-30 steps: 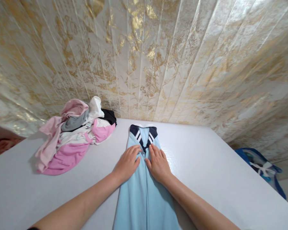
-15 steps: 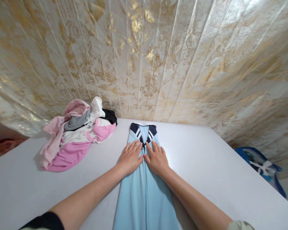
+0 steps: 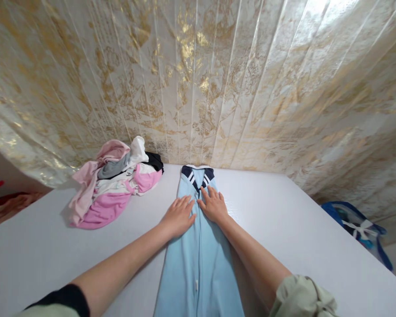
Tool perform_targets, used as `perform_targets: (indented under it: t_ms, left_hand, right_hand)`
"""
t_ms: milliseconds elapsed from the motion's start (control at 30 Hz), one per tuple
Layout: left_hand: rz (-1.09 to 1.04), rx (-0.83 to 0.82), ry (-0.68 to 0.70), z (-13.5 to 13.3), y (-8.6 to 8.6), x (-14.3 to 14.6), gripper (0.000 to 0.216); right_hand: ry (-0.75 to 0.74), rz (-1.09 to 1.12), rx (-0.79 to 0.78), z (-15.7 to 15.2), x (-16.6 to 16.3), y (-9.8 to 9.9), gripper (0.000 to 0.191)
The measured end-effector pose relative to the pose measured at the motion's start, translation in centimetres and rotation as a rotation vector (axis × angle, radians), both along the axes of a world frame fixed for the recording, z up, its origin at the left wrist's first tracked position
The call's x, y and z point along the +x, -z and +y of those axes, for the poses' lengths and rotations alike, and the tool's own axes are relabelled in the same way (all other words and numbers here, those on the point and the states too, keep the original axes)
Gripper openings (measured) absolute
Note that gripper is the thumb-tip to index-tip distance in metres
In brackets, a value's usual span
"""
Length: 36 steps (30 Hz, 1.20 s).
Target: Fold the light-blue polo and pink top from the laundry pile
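Note:
A light blue garment point(image 3: 198, 259) lies lengthwise on the white table, folded narrow. At its far end is a navy collar point(image 3: 188, 174) with white stripes, forming a V. Down the middle runs a seam or closure line, and a small white tag shows low on it. My left hand point(image 3: 179, 216) rests flat on the garment's left half, fingers stretched toward the collar. On the right half, just below the V, my right hand point(image 3: 214, 205) lies with fingers spread. Neither hand grips the cloth.
A heap of pink, white, grey and black clothes point(image 3: 110, 207) lies at the table's back left. Beyond the table's right edge is a blue-trimmed bag point(image 3: 359, 229). A gold-patterned curtain point(image 3: 198, 88) hangs behind the table point(image 3: 284, 229). Reddish cloth shows at far left.
My left hand has slid slightly back from the collar, and my right hand has moved a little farther forward. The white tag has come into sight. The view has shifted slightly.

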<state>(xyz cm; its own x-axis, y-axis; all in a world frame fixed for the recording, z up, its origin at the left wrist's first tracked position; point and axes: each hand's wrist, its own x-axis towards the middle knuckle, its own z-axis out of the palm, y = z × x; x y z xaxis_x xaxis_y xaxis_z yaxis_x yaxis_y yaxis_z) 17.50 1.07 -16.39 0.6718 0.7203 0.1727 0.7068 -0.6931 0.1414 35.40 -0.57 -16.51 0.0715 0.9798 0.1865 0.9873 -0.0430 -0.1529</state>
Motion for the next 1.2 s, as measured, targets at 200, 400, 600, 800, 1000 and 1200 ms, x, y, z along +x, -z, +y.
perform_targets:
  t_ms: [200,400,600,800,1000,1200]
  left_hand:
    - [0.031,-0.115,0.135,-8.4,-1.4,-4.6,0.052]
    - [-0.144,-0.099,0.133,-8.7,-2.4,-5.9,0.045]
    - [0.005,-0.046,-0.044,-6.2,-0.3,-5.0,0.057]
    - [0.066,-0.014,-0.099,-8.1,-0.7,-6.9,0.057]
    - [-0.010,0.098,-0.032,-8.9,-0.8,-7.5,0.038]
    - [-0.025,0.040,-0.024,-8.5,-3.1,-7.1,0.012]
  right_hand:
    - [0.002,0.029,-0.035,0.1,0.4,-0.4,0.058]
    - [-0.064,0.028,0.095,-3.3,0.1,-3.3,0.046]
    - [-0.410,0.050,0.013,-7.7,-2.0,-2.7,0.045]
    - [-0.299,0.071,-0.033,-8.3,-2.3,-1.3,0.048]
    - [-0.423,0.073,-0.041,-8.6,-4.0,-1.7,0.052]
    - [-0.271,0.061,-0.030,-7.7,-3.2,-1.5,0.047]
